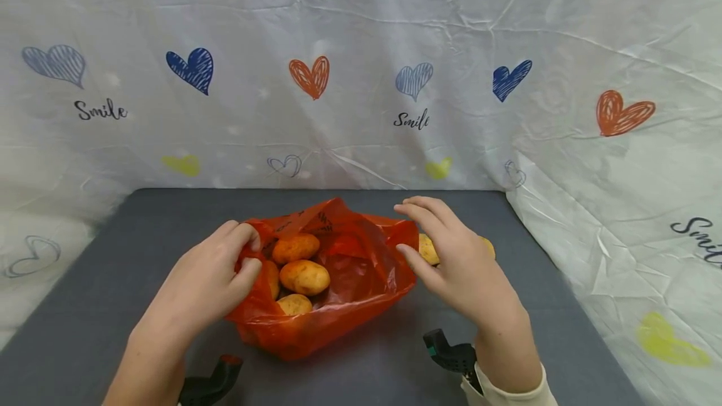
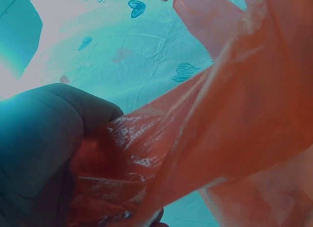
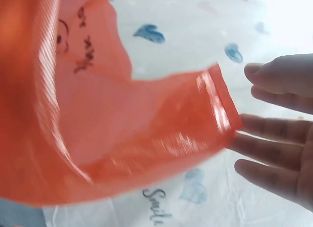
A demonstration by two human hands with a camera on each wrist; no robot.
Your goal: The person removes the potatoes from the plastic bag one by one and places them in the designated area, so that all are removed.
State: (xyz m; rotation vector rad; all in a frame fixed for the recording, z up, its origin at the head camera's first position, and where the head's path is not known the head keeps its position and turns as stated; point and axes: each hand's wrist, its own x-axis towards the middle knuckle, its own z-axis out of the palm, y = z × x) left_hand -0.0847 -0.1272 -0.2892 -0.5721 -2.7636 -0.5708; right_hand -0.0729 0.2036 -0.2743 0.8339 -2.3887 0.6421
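Note:
A red plastic bag (image 1: pixel 350 324) lies with its mouth spread wide, and several potatoes (image 1: pixel 305 277) are gathered in its left part. My left hand (image 1: pixel 209 274) pinches the bag's left edge; in the left wrist view the thin red plastic (image 2: pixel 161 144) is bunched against the fingers. At the bag's right end, my right hand (image 1: pixel 459 262) has its fingers spread and apart from the thumb. In the right wrist view, fingertips (image 3: pixel 244 144) of that hand meet the bag's handle end (image 3: pixel 222 107) without curling round it.
More potatoes (image 1: pixel 427 249) lie on the dark grey table (image 1: pixel 163 218) behind my right hand, partly hidden by it. A white sheet (image 1: pixel 361 124) printed with hearts hangs along the back and right side. Dark wrist devices (image 1: pixel 451 351) sit below both hands.

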